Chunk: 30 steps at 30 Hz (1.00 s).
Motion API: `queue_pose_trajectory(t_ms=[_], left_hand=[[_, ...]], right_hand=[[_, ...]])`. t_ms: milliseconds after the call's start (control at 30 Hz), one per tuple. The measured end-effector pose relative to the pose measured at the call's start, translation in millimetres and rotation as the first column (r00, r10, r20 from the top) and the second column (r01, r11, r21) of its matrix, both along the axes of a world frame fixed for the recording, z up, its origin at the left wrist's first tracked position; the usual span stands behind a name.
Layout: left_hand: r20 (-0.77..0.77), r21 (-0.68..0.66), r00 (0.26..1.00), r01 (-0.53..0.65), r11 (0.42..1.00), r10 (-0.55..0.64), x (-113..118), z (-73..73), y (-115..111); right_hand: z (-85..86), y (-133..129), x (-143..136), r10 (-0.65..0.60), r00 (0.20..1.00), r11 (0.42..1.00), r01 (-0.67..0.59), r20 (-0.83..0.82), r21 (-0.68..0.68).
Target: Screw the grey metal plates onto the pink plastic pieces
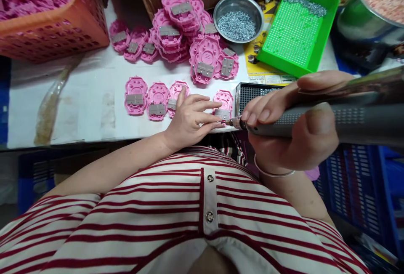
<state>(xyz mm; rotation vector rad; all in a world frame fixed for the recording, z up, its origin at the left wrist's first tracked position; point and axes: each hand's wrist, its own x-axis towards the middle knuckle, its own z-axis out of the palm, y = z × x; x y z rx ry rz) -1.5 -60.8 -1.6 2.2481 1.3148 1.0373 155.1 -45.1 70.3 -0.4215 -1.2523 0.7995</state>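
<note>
My right hand [284,122] is wrapped round a dark grey electric screwdriver [347,118]. Its bit points left and meets the lower edge of a pink plastic housing [224,99], where a grey plate is fitted. With fingers stretched out, my left hand [192,118] reaches to that same housing, fingertips at its left and lower side. Whether they touch a screw there is too small to tell. To the left lie a pink housing [178,90] partly covered by my left hand, and two more housings, one middle [158,95] and one far left [135,86], each with a grey plate.
Stacked pink housings [176,25] stand at the back. Beside them are a metal bowl [239,40] of screws and a green tray [265,55] with screws. A black perforated tray [252,91] sits near the screwdriver. An orange basket [88,25] of pink parts is at left.
</note>
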Motion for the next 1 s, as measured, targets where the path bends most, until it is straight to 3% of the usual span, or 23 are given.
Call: queue_pose_trajectory(t_ms=[33, 133, 167, 267, 300, 500, 733, 1000], left_hand=[[0.015, 0.007, 1.000, 0.007, 1.000, -0.007, -0.2, -0.5, 0.3], [0.055, 0.020, 0.998, 0.031, 0.999, -0.032, -0.3, -0.6, 1.0], [0.066, 0.023, 0.997, 0.039, 0.999, -0.041, -0.2, 0.0, 1.2], [0.074, 0.037, 0.995, 0.062, 0.997, -0.065, 0.0, 2.6, 1.6], [0.070, 0.042, 0.995, 0.067, 0.997, -0.070, 0.0, 3.6, 1.6], [0.048, 0.042, 0.996, 0.071, 0.997, -0.073, -1.3, 4.4, 1.7], [0.027, 0.084, 0.999, 0.040, 0.996, -0.042, -0.9, 3.5, -0.2], [-0.010, 0.128, 1.000, 0.019, 0.992, -0.018, -0.5, 2.6, 0.7]], right_hand=[[3.6, -0.4, -0.5, 0.008, 1.000, 1.000, -0.009, -0.023, -0.009], [14.1, -1.7, -0.2, -0.008, 1.000, 0.972, 0.001, -0.029, -0.233], [16.6, -1.4, 0.3, -0.018, 0.999, 0.968, 0.008, -0.038, -0.251], [20.3, 1.2, 2.5, -0.028, 0.995, 0.997, 0.020, -0.101, -0.080], [20.7, 1.7, 3.3, -0.025, 0.995, 0.997, 0.018, -0.092, -0.081], [23.5, -6.5, 5.3, 0.065, 0.993, 0.924, -0.022, 0.101, -0.382], [23.4, -5.6, 0.1, 0.098, 0.987, 0.923, -0.043, 0.125, -0.383], [9.8, 4.5, -2.7, 0.108, 0.980, 0.931, -0.040, 0.169, -0.362]])
